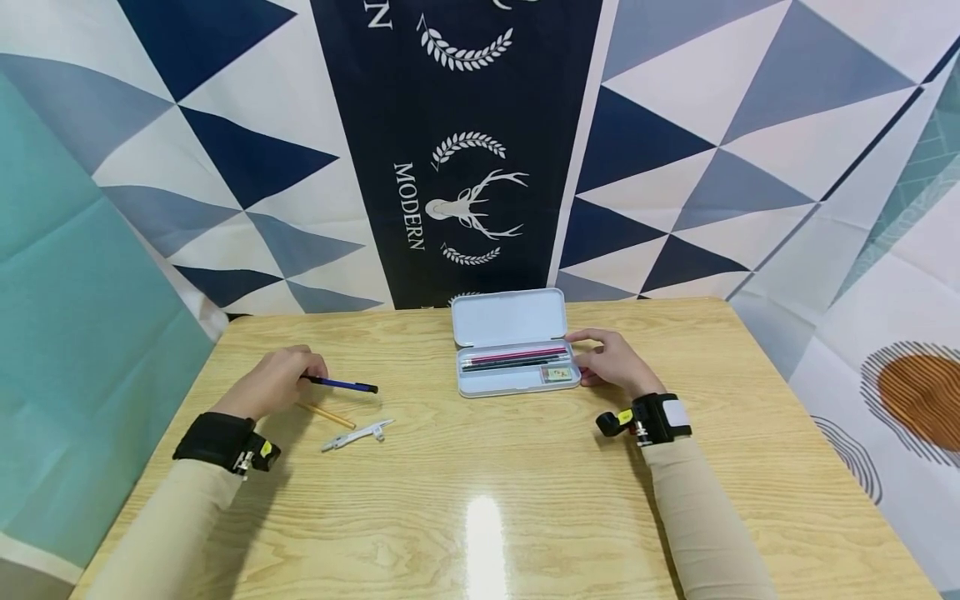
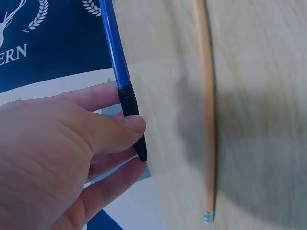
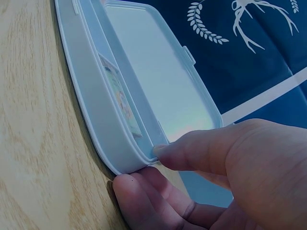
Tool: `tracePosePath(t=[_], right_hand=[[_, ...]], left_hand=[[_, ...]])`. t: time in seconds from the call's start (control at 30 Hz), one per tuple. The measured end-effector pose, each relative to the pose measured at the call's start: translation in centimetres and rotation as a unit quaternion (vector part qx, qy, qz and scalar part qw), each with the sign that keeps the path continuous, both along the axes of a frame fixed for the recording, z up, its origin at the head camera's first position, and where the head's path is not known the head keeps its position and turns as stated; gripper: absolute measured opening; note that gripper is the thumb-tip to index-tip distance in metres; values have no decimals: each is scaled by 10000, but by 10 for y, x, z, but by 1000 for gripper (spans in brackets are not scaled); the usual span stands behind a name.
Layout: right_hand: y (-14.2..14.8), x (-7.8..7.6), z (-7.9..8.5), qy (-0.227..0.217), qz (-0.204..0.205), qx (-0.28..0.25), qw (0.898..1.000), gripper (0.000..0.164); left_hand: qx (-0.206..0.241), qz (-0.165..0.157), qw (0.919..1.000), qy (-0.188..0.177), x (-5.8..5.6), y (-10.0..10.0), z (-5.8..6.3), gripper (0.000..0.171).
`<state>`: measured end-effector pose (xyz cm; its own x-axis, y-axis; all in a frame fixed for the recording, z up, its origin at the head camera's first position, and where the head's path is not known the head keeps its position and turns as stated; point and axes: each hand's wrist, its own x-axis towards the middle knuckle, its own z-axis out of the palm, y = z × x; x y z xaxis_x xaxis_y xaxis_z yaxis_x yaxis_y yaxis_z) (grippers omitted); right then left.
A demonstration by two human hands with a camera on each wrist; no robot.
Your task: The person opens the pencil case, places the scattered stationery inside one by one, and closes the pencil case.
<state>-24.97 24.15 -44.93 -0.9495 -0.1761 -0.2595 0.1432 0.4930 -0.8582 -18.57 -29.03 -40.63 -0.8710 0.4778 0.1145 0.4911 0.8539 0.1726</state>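
My left hand (image 1: 276, 382) pinches a blue pen (image 1: 347, 384) by its black grip end, thumb on one side and fingers on the other. The pen is held over the table, its far end toward the right. Below it lies a yellow pencil (image 1: 327, 415), whose metal-tipped end shows in the left wrist view. A silvery drawing compass (image 1: 357, 435) lies just right of the pencil. At the back, a pale blue pencil case (image 1: 510, 321) stands with its lid raised. My right hand (image 1: 615, 364) grips its right end, thumb at the rim and fingers against the outer wall.
Inside the case are several pencils (image 1: 513, 359), dark and pink, and a small patterned eraser (image 1: 557, 374) in the front right corner. The wooden table (image 1: 420, 500) ends at a patterned cloth (image 1: 465, 125) hanging behind it.
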Motion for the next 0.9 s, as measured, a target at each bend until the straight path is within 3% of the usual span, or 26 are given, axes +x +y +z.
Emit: tracePosePath(t=[0.43,0.9], right_hand=[[2,0,-2,78,4,-40,10000,43],[2,-1,0,43,50,-90,9999,44]], left_hand=[[-170,222,9996,-62,-3,6,4,21],[-21,312,9994,-169,-3,7,4,24]])
